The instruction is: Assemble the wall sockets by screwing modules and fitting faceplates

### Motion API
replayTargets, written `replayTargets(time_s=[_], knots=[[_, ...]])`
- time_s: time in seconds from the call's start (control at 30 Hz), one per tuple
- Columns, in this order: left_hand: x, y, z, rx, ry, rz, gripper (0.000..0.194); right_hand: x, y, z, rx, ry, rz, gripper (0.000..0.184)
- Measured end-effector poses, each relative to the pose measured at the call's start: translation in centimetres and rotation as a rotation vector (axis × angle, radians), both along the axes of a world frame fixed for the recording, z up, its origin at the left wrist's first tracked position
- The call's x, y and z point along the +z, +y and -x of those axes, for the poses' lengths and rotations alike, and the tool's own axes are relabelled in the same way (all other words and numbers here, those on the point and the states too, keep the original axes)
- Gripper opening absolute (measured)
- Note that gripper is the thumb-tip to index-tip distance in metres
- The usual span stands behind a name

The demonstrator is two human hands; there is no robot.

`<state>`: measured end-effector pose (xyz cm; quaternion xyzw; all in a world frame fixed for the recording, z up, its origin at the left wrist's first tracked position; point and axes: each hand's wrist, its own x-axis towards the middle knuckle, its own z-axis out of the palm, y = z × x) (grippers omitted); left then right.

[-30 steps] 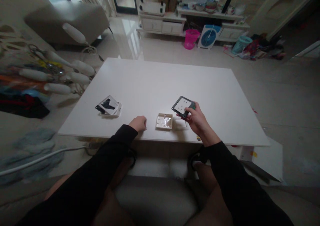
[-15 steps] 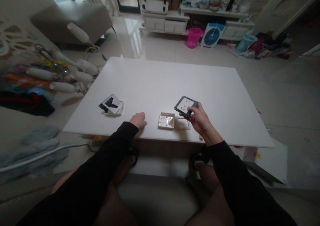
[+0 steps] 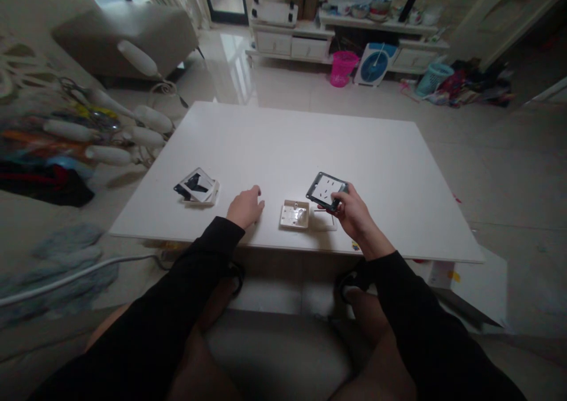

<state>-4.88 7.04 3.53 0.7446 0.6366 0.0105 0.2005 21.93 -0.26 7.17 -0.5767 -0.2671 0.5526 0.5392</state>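
My right hand [image 3: 354, 215] is closed on a black-framed socket panel with a white face [image 3: 326, 189], held tilted just above the white table [image 3: 292, 147]. Below it lie a beige wall box [image 3: 295, 214] and a thin white cover plate [image 3: 323, 219] side by side. My left hand [image 3: 245, 206] rests on the table left of the wall box, fingers loosely extended, holding nothing. Further left sits a small stack of black and white socket parts [image 3: 197, 186].
A rack of white-handled tools and scissors [image 3: 110, 129] stands off the table's left edge. A grey sofa [image 3: 124, 35] is at the back left. A pink bin [image 3: 342, 67], a blue fan [image 3: 374, 64] and a low white cabinet [image 3: 310, 41] line the far wall.
My left hand has uncurled and slid a little forward on the table. The right hand has shifted the socket panel slightly leftward, closer to the wall box.
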Motion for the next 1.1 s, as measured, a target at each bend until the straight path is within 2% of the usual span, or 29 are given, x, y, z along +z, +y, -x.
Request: replayTargets(time_s=[0.07, 0.13, 0.2, 0.33, 0.5, 0.57, 0.7, 0.77, 0.87, 0.97, 1.03, 1.1], knots=[[1.2, -0.3, -1.2, 0.041, -0.299, 0.002, 0.020, 0.0, -0.1, 0.2, 0.011, -0.007, -0.019, 0.039], [2.0, -0.8, -2.3, 0.070, -0.673, 0.163, 0.019, -0.1, -0.3, 0.5, 0.045, -0.012, -0.054, 0.044], [2.4, -1.4, -3.1, 0.087, -0.961, 0.301, 0.018, -0.1, -0.6, 0.9, 0.103, -0.022, -0.081, 0.048], [2.2, -2.7, -3.8, 0.081, -1.238, 0.474, 0.024, -0.4, -0.9, 1.8, 0.204, -0.051, -0.111, 0.051], [1.8, -3.2, -4.3, 0.142, -1.350, 0.471, 0.017, -0.9, -0.9, 2.4, 0.249, -0.050, -0.141, 0.053], [2.0, -3.1, -4.5, 0.157, -1.364, 0.456, 0.013, -0.9, -0.8, 2.4, 0.250, -0.087, -0.154, 0.061], [2.6, -2.8, -4.7, 0.190, -1.379, 0.393, 0.009, -0.5, -0.8, 2.1, 0.234, -0.325, -0.223, 0.092], [2.6, -2.8, -4.7, 0.202, -1.379, 0.370, 0.009, -0.4, -0.8, 2.0, 0.251, -0.515, -0.285, 0.097], [2.5, -3.0, -4.8, 0.180, -1.376, 0.370, 0.010, -0.4, -0.7, 1.8, 0.314, -0.775, -0.392, 0.093], [2.2, -3.0, -5.1, 0.140, -1.369, 0.387, 0.013, -0.4, -0.7, 1.5, 0.365, -0.939, -0.466, 0.086], [2.0, -2.9, -5.2, 0.118, -1.356, 0.384, 0.014, -0.4, -0.6, 1.1, 0.368, -1.025, -0.488, 0.080], [1.6, -2.7, -5.0, 0.068, -1.254, 0.342, 0.018, -0.3, -0.5, 0.6, 0.328, -1.101, -0.483, 0.074]])
